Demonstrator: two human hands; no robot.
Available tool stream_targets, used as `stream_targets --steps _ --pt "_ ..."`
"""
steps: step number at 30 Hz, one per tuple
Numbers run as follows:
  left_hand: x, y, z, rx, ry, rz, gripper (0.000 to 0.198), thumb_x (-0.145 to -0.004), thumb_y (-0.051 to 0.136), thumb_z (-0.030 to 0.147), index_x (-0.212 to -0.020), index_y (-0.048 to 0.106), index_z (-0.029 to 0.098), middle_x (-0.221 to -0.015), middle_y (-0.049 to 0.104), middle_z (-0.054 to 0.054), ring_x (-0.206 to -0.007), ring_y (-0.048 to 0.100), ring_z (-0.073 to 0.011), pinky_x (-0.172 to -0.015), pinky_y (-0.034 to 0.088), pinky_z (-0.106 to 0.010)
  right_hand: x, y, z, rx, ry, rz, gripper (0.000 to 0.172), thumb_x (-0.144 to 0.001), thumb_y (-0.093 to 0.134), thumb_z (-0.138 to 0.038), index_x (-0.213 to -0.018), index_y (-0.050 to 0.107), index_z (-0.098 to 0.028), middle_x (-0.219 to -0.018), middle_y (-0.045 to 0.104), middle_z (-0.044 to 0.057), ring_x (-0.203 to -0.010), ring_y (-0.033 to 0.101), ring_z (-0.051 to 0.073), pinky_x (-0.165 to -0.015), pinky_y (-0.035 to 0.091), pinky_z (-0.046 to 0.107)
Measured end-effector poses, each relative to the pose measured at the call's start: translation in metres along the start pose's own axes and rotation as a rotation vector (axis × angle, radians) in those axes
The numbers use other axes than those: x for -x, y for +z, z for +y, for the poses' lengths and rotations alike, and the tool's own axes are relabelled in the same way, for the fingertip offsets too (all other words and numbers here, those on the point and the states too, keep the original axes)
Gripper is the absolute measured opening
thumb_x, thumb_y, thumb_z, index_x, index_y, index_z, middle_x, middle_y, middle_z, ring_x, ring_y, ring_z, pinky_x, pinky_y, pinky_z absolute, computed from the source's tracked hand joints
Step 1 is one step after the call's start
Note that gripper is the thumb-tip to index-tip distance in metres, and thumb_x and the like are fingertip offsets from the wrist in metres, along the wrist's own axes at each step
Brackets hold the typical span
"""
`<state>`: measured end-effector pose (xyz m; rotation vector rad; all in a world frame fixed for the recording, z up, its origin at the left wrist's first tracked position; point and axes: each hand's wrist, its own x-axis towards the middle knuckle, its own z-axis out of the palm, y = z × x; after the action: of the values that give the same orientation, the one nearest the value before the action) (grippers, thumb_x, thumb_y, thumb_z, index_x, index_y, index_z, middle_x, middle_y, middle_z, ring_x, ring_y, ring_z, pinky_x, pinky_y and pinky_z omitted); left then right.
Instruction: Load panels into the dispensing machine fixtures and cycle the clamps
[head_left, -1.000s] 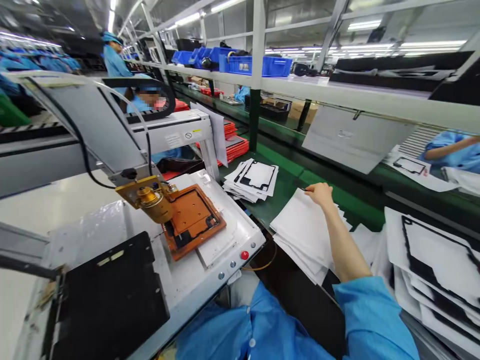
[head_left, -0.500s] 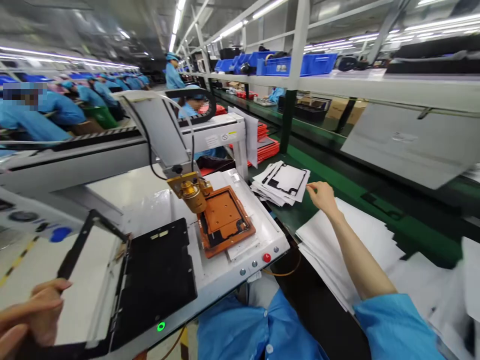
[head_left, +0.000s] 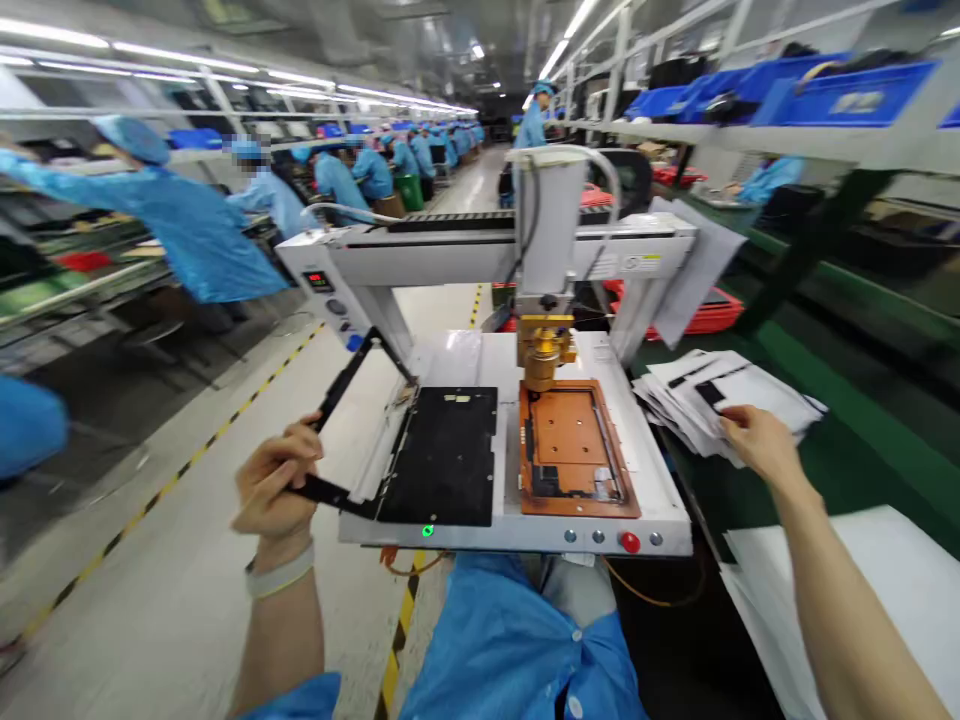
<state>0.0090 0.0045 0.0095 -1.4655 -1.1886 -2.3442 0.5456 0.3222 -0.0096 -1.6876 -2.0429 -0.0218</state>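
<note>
My left hand [head_left: 281, 480] is closed on the black hinged frame [head_left: 341, 385], which is tilted up at the machine's left side. Beside it a flat black plate [head_left: 446, 455] lies on the machine bed. My right hand [head_left: 761, 440] pinches the near edge of a white sheet [head_left: 765, 385] with black strip-shaped pieces on it, at the top of a loose stack. An orange-brown fixture [head_left: 574, 440] with a thin black border piece in it sits right of the plate. The machine's brass-coloured head [head_left: 541, 365] stands over the fixture's far left corner.
The white gantry [head_left: 465, 250] spans the bed. A red button [head_left: 629, 542] and a lit green button [head_left: 427, 531] are on its front edge. Plain white sheets [head_left: 862, 570] lie at the right. Red trays [head_left: 705, 315] stand behind; co-workers in blue [head_left: 195, 225] are at the left.
My view has turned left, so the machine appears more central. My right hand has moved from the stack's right edge to its near edge. My left hand still holds the raised frame.
</note>
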Motion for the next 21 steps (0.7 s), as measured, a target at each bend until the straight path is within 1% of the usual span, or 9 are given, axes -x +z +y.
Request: stream_targets --steps 3,6,8,9,11,13,15,18,21 --pt "0.002 0.002 -0.001 -0.017 -0.034 0.020 0.014 -0.079 0.070 0.033 -0.071 0.073 0.022 -0.041 0.031 0.005 -0.057 0.050 -0.0182 -0.099 0.053 -0.045 0.018 -0.019 -0.020 -0.129 -0.057 0.138 0.038 -0.104 0.051 -0.051 -0.092 0.077 -0.026 -0.079 0.073 0.013 -0.070 0.069 0.031 -0.067 0.051 0.046" --pt "0.005 0.006 0.001 -0.055 -0.058 0.055 0.015 -0.082 0.072 0.035 -0.072 0.074 0.024 -0.042 0.031 0.005 -0.059 0.053 -0.0198 -0.101 0.054 -0.047 0.056 -0.032 -0.069 -0.228 -0.360 0.285 0.037 -0.104 0.056 -0.061 -0.107 0.077 -0.031 -0.092 0.074 0.010 -0.073 0.070 0.030 -0.070 0.056 0.048" --pt "0.007 0.008 0.002 -0.088 -0.073 0.072 0.018 -0.084 0.072 0.038 -0.071 0.073 0.025 -0.042 0.031 0.005 -0.059 0.054 -0.0208 -0.099 0.055 -0.049 0.088 -0.029 -0.112 -0.328 -0.516 0.232 0.029 -0.109 0.056 -0.051 -0.119 0.077 -0.034 -0.106 0.076 0.009 -0.086 0.073 0.029 -0.079 0.060 0.045" --pt "0.007 0.008 0.002 -0.100 -0.078 0.076 0.020 -0.085 0.072 0.039 -0.071 0.072 0.025 -0.042 0.031 0.006 -0.059 0.054 -0.0210 -0.098 0.055 -0.050 0.104 -0.022 -0.135 -0.404 -0.629 0.205 0.024 -0.109 0.059 -0.046 -0.122 0.077 -0.035 -0.106 0.076 0.008 -0.087 0.074 0.027 -0.078 0.062 0.042" --pt "0.007 0.009 0.001 -0.112 -0.084 0.068 0.025 -0.087 0.072 0.044 -0.072 0.071 0.025 -0.042 0.030 0.006 -0.058 0.054 -0.0211 -0.098 0.055 -0.051 0.134 0.003 -0.179 -0.563 -0.794 0.041 0.027 -0.110 0.060 -0.037 -0.130 0.077 -0.036 -0.108 0.075 0.007 -0.090 0.075 0.024 -0.081 0.063 0.039" --pt "0.008 0.009 0.000 -0.109 -0.076 0.049 0.028 -0.090 0.071 0.047 -0.072 0.070 0.025 -0.042 0.030 0.006 -0.058 0.054 -0.0213 -0.098 0.055 -0.052 0.157 0.036 -0.218 -0.683 -0.882 -0.103 0.029 -0.111 0.057 -0.030 -0.132 0.078 -0.034 -0.107 0.076 0.007 -0.094 0.075 0.024 -0.083 0.063 0.039" --pt "0.008 0.010 -0.001 -0.091 -0.057 0.022 0.028 -0.092 0.071 0.046 -0.074 0.071 0.024 -0.042 0.030 0.006 -0.059 0.055 -0.0214 -0.098 0.055 -0.050 0.172 0.071 -0.252 -0.730 -0.938 -0.186 0.030 -0.112 0.054 -0.025 -0.127 0.080 -0.030 -0.105 0.076 0.009 -0.091 0.073 0.024 -0.080 0.062 0.039" --pt "0.009 0.011 -0.001 -0.057 -0.035 -0.016 0.024 -0.095 0.070 0.041 -0.078 0.074 0.023 -0.043 0.033 0.005 -0.063 0.057 -0.0211 -0.099 0.054 -0.046 0.183 0.109 -0.291 -0.699 -1.015 -0.243 0.030 -0.111 0.054 -0.019 -0.115 0.083 -0.025 -0.099 0.076 0.009 -0.084 0.070 0.023 -0.075 0.059 0.039" --pt "0.011 0.013 -0.001 -0.049 -0.030 -0.043 0.022 -0.096 0.068 0.037 -0.081 0.074 0.023 -0.044 0.036 0.005 -0.065 0.058 -0.0209 -0.099 0.054 -0.045 0.186 0.125 -0.314 -0.666 -1.041 -0.284 0.029 -0.109 0.058 -0.015 -0.116 0.084 -0.026 -0.100 0.077 0.009 -0.089 0.070 0.024 -0.078 0.057 0.040"
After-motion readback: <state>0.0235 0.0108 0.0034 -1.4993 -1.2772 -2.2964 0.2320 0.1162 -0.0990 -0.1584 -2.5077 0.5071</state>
